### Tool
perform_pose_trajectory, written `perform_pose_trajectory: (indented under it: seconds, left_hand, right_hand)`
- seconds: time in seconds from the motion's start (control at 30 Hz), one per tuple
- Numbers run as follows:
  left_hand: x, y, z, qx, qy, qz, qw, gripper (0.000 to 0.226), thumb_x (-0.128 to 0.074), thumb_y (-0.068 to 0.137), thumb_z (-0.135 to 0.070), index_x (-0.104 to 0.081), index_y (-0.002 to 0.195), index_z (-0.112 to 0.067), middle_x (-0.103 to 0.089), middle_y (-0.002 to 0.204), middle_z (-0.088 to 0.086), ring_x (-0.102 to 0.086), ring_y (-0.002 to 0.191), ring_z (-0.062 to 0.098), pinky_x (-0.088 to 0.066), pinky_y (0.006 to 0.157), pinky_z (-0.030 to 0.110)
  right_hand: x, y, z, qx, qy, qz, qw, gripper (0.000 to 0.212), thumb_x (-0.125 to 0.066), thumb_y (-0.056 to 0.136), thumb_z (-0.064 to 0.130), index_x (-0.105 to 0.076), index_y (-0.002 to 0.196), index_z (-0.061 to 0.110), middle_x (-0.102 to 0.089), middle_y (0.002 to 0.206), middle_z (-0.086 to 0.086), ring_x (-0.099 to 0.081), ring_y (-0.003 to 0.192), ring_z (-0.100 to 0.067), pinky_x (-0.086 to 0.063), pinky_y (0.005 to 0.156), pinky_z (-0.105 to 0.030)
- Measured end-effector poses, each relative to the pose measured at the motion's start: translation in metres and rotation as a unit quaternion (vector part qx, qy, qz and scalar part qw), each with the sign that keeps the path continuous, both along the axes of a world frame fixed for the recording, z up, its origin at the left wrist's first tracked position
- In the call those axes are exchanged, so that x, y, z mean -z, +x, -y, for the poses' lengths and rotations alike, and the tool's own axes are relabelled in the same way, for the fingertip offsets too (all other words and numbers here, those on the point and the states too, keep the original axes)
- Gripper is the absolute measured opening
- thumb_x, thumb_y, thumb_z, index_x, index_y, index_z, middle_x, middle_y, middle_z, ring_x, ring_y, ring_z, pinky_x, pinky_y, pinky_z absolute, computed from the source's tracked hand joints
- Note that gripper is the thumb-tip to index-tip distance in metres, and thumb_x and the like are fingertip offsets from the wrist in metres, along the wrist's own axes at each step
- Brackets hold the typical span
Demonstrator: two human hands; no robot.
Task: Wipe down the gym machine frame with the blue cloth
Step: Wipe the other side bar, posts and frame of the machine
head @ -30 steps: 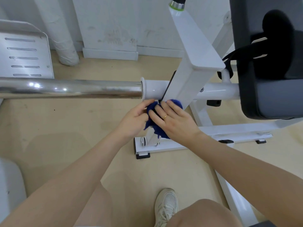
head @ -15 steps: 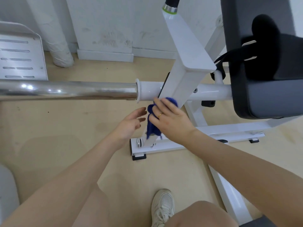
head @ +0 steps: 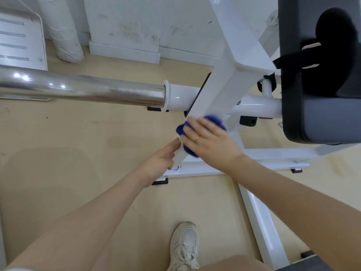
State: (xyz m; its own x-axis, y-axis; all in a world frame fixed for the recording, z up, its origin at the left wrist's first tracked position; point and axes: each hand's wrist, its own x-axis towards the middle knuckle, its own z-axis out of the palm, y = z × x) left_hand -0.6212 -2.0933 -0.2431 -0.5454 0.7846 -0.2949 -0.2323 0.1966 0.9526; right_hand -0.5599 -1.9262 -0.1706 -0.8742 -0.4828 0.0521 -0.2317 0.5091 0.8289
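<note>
your right hand (head: 210,141) sits just right of the frame's centre, fingers laid out fairly straight and pressing the blue cloth (head: 214,121) flat against the white upright post (head: 220,90) of the gym machine frame. makes sense: a flat palm spreads the cloth over the post's face, so you cover more paint per pass than with a pinch. the cloth is bunched under your fingers, poking out above the fingertips and below the palm, so it's sandwiched between hand and post, not hanging loose.

your left hand (head: 162,156) is just beside it, lower and to the left, fingers extended and touching the post's lower edge, holding nothing. looks like it's there to steady you or the post while the other hand scrubs.

the chrome bar (head: 82,89) runs in from the left edge and meets the post at a white collar (head: 176,97). the dark padded seat (head: 320,94) fills the upper right. your white sneaker (head: 184,245) is at bottom centre on the tan floor (head: 78,133).
</note>
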Motion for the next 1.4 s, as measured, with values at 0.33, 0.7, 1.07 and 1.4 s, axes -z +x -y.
perform_pose_trajectory:
  seconds: [0.33, 0.7, 1.07, 1.4]
  left_hand:
    - [0.002, -0.015, 0.005, 0.115, -0.096, -0.075, 0.986, 0.081, -0.034, 0.071, 0.011, -0.033, 0.142, -0.028, -0.034, 0.146, -0.011, -0.028, 0.134, 0.003, -0.033, 0.095, 0.016]
    - [0.002, -0.036, -0.003, 0.05, -0.051, -0.06, 0.996, 0.078, -0.027, 0.079, 0.021, -0.036, 0.142, -0.024, -0.041, 0.141, -0.016, -0.035, 0.13, -0.004, -0.031, 0.097, 0.011]
    - [0.001, -0.017, 0.011, 0.049, -0.073, -0.136, 0.987, 0.083, -0.032, 0.079, 0.015, -0.015, 0.149, -0.025, -0.025, 0.151, -0.011, -0.024, 0.14, 0.005, -0.029, 0.101, 0.01]
    - [0.012, -0.02, -0.006, 0.057, -0.03, -0.072, 0.995, 0.086, -0.027, 0.074, 0.018, -0.03, 0.133, -0.045, -0.043, 0.138, -0.012, -0.041, 0.115, 0.005, -0.035, 0.085, 0.021]
  right_hand:
    - [0.058, -0.012, 0.02, 0.101, 0.071, 0.096, 0.988, 0.043, -0.066, 0.075, 0.031, -0.063, 0.115, 0.014, -0.065, 0.112, -0.003, -0.055, 0.115, -0.026, -0.021, 0.104, -0.039]
    - [0.034, -0.017, 0.007, 0.032, -0.09, -0.131, 0.987, 0.036, -0.037, 0.092, 0.007, -0.072, 0.098, 0.016, -0.067, 0.116, -0.001, -0.045, 0.126, -0.019, -0.017, 0.113, -0.035]
    - [0.014, 0.027, 0.018, -0.031, -0.201, -0.071, 0.976, 0.034, -0.043, 0.092, 0.002, -0.063, 0.117, 0.014, -0.066, 0.119, -0.001, -0.045, 0.125, -0.027, -0.023, 0.112, -0.04]
    - [0.062, 0.01, 0.005, 0.066, -0.099, -0.027, 0.993, 0.056, -0.053, 0.082, 0.01, -0.048, 0.137, 0.016, -0.045, 0.143, 0.004, -0.024, 0.135, -0.019, -0.005, 0.114, -0.036]
